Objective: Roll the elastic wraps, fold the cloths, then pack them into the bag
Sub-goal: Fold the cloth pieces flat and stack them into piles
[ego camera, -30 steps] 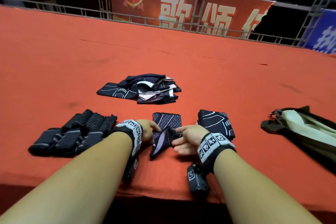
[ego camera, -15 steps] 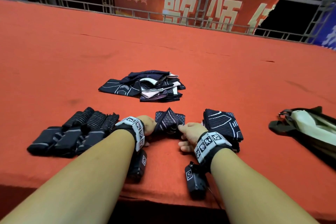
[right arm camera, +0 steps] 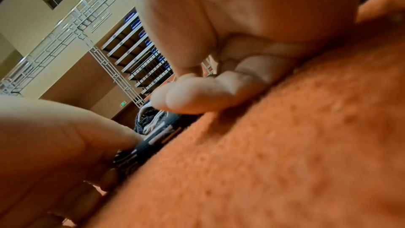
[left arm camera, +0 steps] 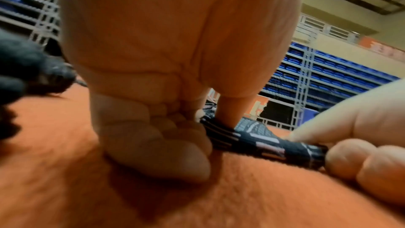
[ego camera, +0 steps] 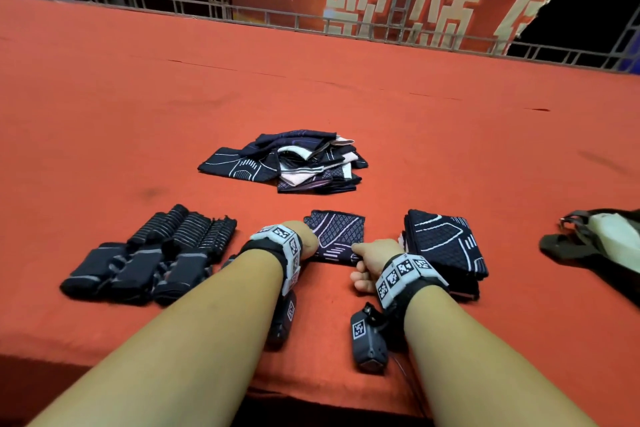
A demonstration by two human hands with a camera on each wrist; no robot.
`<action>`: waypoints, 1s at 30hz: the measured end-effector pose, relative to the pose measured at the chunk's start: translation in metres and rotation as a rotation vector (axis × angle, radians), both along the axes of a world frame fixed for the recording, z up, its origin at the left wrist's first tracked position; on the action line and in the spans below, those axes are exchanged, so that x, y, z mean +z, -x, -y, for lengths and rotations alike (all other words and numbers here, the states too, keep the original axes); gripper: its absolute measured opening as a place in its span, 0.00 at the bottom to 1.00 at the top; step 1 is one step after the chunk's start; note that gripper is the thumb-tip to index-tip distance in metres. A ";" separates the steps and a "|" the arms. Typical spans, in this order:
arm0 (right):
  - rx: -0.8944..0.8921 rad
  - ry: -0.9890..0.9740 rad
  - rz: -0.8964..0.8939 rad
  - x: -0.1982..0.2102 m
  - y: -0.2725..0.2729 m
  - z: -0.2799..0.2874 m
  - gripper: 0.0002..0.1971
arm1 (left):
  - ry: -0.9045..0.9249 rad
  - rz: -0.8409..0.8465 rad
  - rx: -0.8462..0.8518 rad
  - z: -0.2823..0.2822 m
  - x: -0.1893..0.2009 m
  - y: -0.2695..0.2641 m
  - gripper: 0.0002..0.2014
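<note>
A small dark folded cloth (ego camera: 337, 236) with a diamond pattern lies flat on the red table between my hands. My left hand (ego camera: 310, 244) pinches its near left corner. In the left wrist view the thumb and curled fingers (left arm camera: 157, 146) close on the cloth's edge (left arm camera: 252, 139). My right hand (ego camera: 362, 251) pinches the near right corner. A stack of folded cloths (ego camera: 446, 246) sits just right of it. Several rolled dark wraps (ego camera: 152, 260) lie in rows at the left. A pile of unfolded cloths (ego camera: 287, 161) lies farther back.
An olive and black bag (ego camera: 602, 246) lies at the right edge of the red table (ego camera: 450, 135). A metal railing (ego camera: 346, 24) and a red banner stand behind the far edge. The table's near edge runs just under my forearms.
The cloth's raised half has been folded over and laid down, so it now lies as a flat square. Both hands have stayed at its near corners.
</note>
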State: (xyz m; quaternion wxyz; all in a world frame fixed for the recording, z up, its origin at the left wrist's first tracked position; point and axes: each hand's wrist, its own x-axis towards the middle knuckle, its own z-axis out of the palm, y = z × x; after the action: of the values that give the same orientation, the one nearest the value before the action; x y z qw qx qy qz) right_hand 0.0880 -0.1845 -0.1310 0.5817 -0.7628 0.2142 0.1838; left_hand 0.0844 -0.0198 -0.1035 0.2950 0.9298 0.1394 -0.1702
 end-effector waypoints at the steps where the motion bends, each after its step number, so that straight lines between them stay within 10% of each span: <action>1: 0.006 0.005 0.003 -0.001 0.000 0.000 0.12 | -0.085 0.001 -0.061 0.005 -0.001 -0.002 0.14; 3: 0.021 0.014 0.010 -0.002 0.000 0.000 0.13 | -0.288 -0.007 -0.133 0.015 -0.001 -0.008 0.08; 7: 0.041 0.004 0.022 -0.004 -0.001 0.001 0.13 | -0.476 0.248 -0.216 0.033 -0.001 -0.012 0.27; 22: 0.087 0.196 -0.032 0.011 0.008 -0.002 0.09 | -0.386 0.070 -0.228 0.031 -0.056 -0.022 0.34; 30: 0.225 0.540 0.329 0.035 -0.011 -0.014 0.13 | -0.391 0.055 -0.253 0.027 -0.058 -0.025 0.36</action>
State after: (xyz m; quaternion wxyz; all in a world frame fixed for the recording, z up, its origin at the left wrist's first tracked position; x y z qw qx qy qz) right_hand 0.0989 -0.1709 -0.0965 0.3616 -0.9277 0.0726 0.0578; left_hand 0.1094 -0.0468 -0.1618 0.0892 0.9837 0.0441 -0.1500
